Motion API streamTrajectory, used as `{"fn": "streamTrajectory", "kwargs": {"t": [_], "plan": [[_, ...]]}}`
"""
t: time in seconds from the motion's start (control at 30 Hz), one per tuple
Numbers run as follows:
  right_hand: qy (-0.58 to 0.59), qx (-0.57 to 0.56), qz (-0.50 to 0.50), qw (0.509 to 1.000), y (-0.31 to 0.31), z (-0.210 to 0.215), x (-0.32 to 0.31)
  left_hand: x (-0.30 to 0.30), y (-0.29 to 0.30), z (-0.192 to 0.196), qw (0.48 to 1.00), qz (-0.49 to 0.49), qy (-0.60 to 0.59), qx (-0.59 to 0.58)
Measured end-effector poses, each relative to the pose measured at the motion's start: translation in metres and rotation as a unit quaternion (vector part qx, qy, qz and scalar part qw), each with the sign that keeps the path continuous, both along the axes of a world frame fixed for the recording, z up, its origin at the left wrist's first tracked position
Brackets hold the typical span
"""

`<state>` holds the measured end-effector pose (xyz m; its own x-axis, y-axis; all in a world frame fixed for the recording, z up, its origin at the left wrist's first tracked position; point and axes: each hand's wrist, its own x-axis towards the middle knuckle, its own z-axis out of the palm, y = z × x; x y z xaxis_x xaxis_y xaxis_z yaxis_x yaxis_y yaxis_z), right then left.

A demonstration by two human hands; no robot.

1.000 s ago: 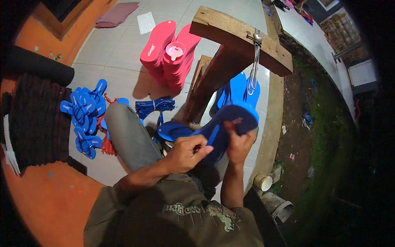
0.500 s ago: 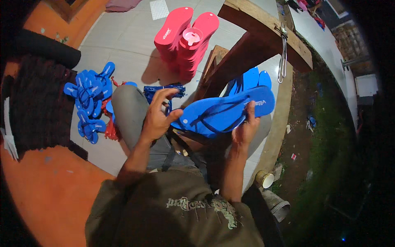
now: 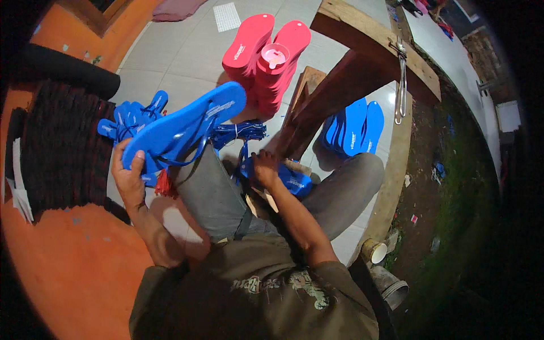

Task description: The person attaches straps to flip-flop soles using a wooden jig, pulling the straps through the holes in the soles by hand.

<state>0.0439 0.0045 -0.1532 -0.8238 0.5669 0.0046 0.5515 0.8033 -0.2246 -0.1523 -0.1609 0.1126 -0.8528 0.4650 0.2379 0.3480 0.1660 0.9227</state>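
Note:
A blue flip-flop (image 3: 184,127) with blue straps is in my left hand (image 3: 131,178), raised at the left with my thumb across one end of its sole. Low between my knees lies another blue sandal sole (image 3: 296,182), partly covered. My right hand (image 3: 265,170) is over its left end, fingers curled; what they grip is hidden. A bundle of dark blue straps (image 3: 241,131) lies just beyond my right hand. Past the raised flip-flop rests a pile of finished blue flip-flops (image 3: 126,118), partly hidden, with red straps (image 3: 164,184) beside my leg.
Stacked pink soles (image 3: 241,54) stand ahead, with a pink cup (image 3: 275,55) on them. A wooden bench (image 3: 362,28) with a metal tool (image 3: 401,85) hanging from it rises at right. Blue soles (image 3: 357,133) are beside it. Black sheets (image 3: 62,147) are stacked at left.
The blue flip-flop has gone from my right hand to my left hand and moved left. My right hand has come down between my knees, to the other blue sole.

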Motion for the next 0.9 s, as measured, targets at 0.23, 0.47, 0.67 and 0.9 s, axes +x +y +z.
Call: {"fn": "streamTrajectory", "kwargs": {"t": [0.23, 0.47, 0.67, 0.9], "plan": [[0.199, -0.241, -0.214, 0.925, 0.056, 0.161, 0.050, -0.005, 0.034, -0.030, 0.949, 0.039, -0.210, 0.233], [0.456, -0.422, -0.315, 0.718, 0.042, 0.234, 0.146, 0.036, 0.120, -0.029, 0.945, -0.034, -0.273, 0.177], [0.427, -0.400, -0.351, 0.731, 0.005, 0.245, 0.161, 0.067, 0.145, -0.038, 0.913, -0.292, -0.281, 0.042], [0.422, -0.438, -0.370, 0.702, -0.008, 0.218, 0.177, 0.093, 0.125, -0.047, 0.877, -0.309, -0.369, 0.026]]}}
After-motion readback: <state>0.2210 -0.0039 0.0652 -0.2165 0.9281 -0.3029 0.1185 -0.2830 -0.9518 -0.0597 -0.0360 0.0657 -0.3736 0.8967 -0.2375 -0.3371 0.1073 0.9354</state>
